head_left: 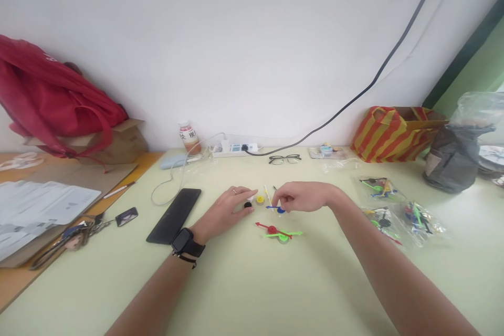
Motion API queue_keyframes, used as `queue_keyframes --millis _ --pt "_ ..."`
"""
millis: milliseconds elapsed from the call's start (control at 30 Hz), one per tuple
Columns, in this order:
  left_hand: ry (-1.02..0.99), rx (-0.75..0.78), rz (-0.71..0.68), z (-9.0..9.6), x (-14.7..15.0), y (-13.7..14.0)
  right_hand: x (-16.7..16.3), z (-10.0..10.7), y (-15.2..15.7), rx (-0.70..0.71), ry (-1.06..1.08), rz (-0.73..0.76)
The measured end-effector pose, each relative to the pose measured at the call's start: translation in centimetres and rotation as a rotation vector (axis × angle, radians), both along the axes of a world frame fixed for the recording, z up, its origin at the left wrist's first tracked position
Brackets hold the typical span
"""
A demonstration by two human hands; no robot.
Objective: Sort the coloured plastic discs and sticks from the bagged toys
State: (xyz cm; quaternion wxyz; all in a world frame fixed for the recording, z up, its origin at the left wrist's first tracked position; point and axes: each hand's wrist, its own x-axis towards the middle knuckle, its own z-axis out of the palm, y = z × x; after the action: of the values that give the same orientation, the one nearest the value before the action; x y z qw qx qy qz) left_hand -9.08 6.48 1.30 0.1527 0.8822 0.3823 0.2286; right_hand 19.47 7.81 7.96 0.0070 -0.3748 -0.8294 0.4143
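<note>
"Pale-green tabletop (236, 289) is being worked at. What is being risked?"

"Misalignment, perhaps: 1 blue arrow (280, 210) could be skewed if it is being pressed off-centre by the right hand (301, 197)."

"How is it being held?"

"Just beyond the red arrow (272, 230), it is being touched; whether pinched cannot be told. The left hand (225, 212) is being rested, unclenched, near the black disc (248, 205)."

"Its look?"

"Slim, pointed, round-hubbed."

Before me, a white wall (252, 52) backs the pale green desk (236, 283). An orange tabletop (11, 286) adjoins at left.
</note>
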Motion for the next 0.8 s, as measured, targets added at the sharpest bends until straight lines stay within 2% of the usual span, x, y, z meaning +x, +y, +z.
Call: queue_keyframes --millis 133,233,333,400,500,667,800 --pt "-0.197 0.024 0.117 -0.2 0.5 0.0 -1.1 -0.6 0.1 0.011 0.274 -0.132" --pt "-0.462 -0.026 0.180 -0.2 1.5 -0.4 -2.9 -1.2 0.0 -0.040 0.552 -0.282" --pt "-0.735 -0.120 0.196 -0.3 2.4 -0.8 -4.7 -2.0 -0.1 -0.091 0.732 -0.389" --pt "-0.804 -0.152 0.182 -0.3 2.8 -1.0 -5.5 -2.4 -0.3 -0.121 0.807 -0.429" --pt "-0.773 -0.109 0.149 -0.3 3.0 -1.1 -5.9 -2.6 -0.4 -0.182 0.843 -0.431" --pt "-0.577 0.023 0.114 -0.3 2.8 -1.2 -5.5 -2.3 -0.5 -0.143 0.728 -0.423" --pt "-0.518 0.102 0.099 0.0 2.8 -1.2 -5.2 -2.1 -0.4 -0.143 0.699 -0.430"
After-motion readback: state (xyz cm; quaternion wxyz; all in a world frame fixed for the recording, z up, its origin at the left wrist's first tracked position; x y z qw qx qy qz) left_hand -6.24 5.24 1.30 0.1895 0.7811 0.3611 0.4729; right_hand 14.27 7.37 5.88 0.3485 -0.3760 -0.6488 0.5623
